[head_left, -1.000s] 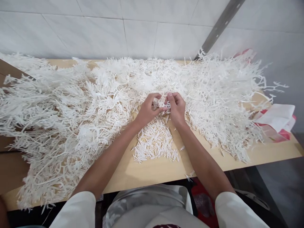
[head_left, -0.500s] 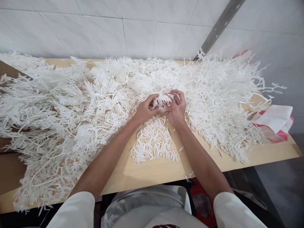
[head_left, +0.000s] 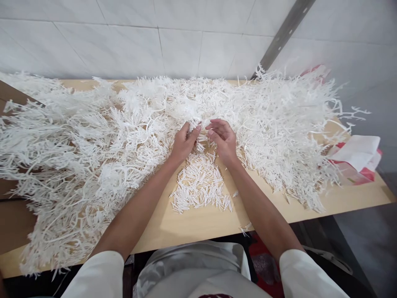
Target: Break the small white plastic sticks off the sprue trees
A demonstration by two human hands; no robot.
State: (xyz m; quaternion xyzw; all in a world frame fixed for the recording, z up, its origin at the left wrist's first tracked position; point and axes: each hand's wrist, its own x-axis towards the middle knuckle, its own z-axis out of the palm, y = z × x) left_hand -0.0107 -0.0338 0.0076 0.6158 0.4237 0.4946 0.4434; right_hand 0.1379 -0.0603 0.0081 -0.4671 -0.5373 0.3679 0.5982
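My left hand (head_left: 183,142) is closed on a white branched plastic sprig (head_left: 192,123), whose fine tips stick out above the thumb and forefinger. A short gap to the right, my right hand (head_left: 223,138) has its fingers half curled and apart from the thumb, and nothing plainly shows in them. Just below both hands, a small pile of short white sticks (head_left: 201,184) lies on the wooden table (head_left: 192,225). A tangled heap of white sprigs (head_left: 102,136) spreads left of my hands, and another heap of sprigs (head_left: 279,120) lies to the right.
A pink and white plastic bag (head_left: 356,159) rests at the table's right end. Cardboard (head_left: 15,223) stands at the left edge. Behind the table rises a tiled wall (head_left: 130,49) with a slanting metal post (head_left: 283,37). A white tub (head_left: 243,256) sits below the front edge.
My hands have drawn apart and slightly left. The sprig that was between both hands is now at the left one, and the right hand's fingers have loosened.
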